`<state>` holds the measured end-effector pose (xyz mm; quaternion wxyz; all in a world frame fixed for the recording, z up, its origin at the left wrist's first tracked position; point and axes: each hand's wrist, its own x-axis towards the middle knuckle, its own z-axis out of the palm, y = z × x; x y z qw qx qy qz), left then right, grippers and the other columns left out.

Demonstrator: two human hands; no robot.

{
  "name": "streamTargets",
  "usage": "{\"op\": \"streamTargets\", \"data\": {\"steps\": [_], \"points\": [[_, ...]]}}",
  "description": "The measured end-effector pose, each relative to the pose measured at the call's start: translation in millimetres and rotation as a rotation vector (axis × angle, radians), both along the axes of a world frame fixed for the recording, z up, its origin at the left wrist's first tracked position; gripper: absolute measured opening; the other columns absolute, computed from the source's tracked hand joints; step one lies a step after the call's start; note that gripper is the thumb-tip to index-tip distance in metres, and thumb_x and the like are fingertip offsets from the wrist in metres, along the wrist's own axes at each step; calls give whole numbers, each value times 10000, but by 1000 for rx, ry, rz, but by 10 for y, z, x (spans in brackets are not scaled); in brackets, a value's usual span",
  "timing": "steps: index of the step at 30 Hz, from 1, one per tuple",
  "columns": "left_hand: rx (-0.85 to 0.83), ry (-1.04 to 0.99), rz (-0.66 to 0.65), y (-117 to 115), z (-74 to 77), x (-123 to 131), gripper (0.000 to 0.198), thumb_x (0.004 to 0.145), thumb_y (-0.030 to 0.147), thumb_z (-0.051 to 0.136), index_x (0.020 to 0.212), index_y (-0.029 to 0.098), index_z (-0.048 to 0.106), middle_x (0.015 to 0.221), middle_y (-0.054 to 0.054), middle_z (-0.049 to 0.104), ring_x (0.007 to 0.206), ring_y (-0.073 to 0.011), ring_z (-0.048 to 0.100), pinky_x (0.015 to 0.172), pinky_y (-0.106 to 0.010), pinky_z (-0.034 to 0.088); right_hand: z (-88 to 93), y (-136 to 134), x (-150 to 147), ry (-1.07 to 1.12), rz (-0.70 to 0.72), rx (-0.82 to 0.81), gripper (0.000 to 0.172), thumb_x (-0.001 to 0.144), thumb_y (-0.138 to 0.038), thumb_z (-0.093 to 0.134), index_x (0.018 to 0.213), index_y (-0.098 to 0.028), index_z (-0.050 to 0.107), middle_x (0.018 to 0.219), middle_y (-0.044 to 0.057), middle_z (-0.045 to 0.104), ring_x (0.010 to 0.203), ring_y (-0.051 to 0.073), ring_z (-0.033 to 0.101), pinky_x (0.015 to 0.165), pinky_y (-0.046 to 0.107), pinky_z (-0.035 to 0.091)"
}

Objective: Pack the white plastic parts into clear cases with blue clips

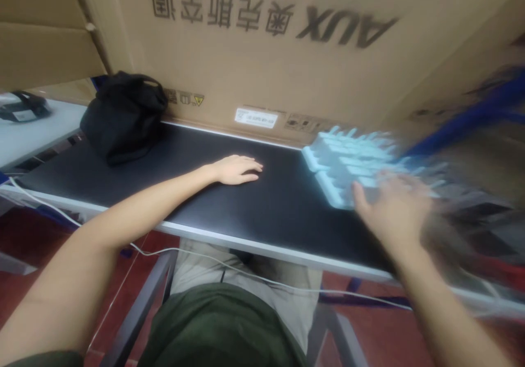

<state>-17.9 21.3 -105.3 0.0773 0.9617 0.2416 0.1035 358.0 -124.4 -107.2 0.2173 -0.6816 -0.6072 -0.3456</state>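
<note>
Your left hand lay spread on the black tabletop; your right hand, grip indeterminable, was at the blue rack, handling apparently unfinished.

The bare left grip lies palm-down, fingers loosely extended. The blurred, bare right grip reaches forward, thumb spread.
</note>
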Motion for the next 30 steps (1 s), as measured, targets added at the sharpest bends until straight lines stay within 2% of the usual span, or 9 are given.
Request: {"op": "streamTargets", "data": {"steps": [9,12,15,18,21,23,25,27,30], "points": [[-2,2,15,-15,13,-20,496,1095,558,381,1431,259,592,1593,-44,567,1517,-272,480,1243,-432,374,62,-5,-722,5,238,38,559,1015,-483,527,1318,-42,690,1406,244,675,1393,410,516,1094,547,435],[-35,-43,57,-42,18,-34,570,1078,620,382,1485,246,523,1573,-85,574,1447,-286,548,1209,-440,411,102,10,-1025,-9,313,21,549,1029,-472,509,1346,-53,672,1415,241,669,1412,401,501,1108,548,424],[-84,-151,71,-44,1,-50,651,1050,660,426,1538,229,437,1589,-123,537,1451,-289,533,1204,-439,422,128,60,-1356,-17,366,-13,551,1050,-459,464,1395,-66,639,1449,243,644,1434,396,482,1140,572,384],[-125,-283,83,15,-31,-84,689,1017,627,527,1533,184,421,1558,-168,539,1449,-284,528,1205,-419,429,139,135,-1709,-12,430,-59,571,1064,-452,413,1497,-111,562,1526,234,578,1484,391,432,1193,607,311],[-177,-354,152,115,-44,-142,646,983,566,604,1462,147,493,1488,-186,589,1386,-286,578,1183,-417,451,172,195,-1944,23,498,-63,665,1044,-474,425,1638,-180,383,1597,221,495,1516,414,370,1209,663,227],[-203,-356,175,170,-36,-177,586,969,537,627,1403,151,548,1444,-172,629,1334,-280,614,1154,-418,474,220,224,-1925,31,528,-36,711,1016,-454,465,1664,-206,314,1615,214,463,1517,425,344,1202,662,208],[-213,-344,176,194,-21,-196,554,956,527,643,1369,163,578,1417,-153,653,1306,-271,633,1132,-407,489,282,270,-1708,32,527,18,670,980,-399,498,1613,-215,380,1581,205,480,1500,416,346,1192,625,218],[-209,-324,187,188,-4,-203,560,952,537,641,1370,169,580,1425,-144,648,1304,-265,635,1128,-398,491,338,367,-1306,66,460,114,562,942,-368,510,1477,-196,504,1477,211,531,1438,404,389,1156,595,242],[-194,-265,216,161,21,-209,577,957,576,609,1381,187,568,1462,-128,626,1294,-266,643,1115,-401,503,368,629,-526,179,219,194,545,903,-408,499,1353,-105,549,1380,279,513,1344,420,397,1082,573,272]]}}
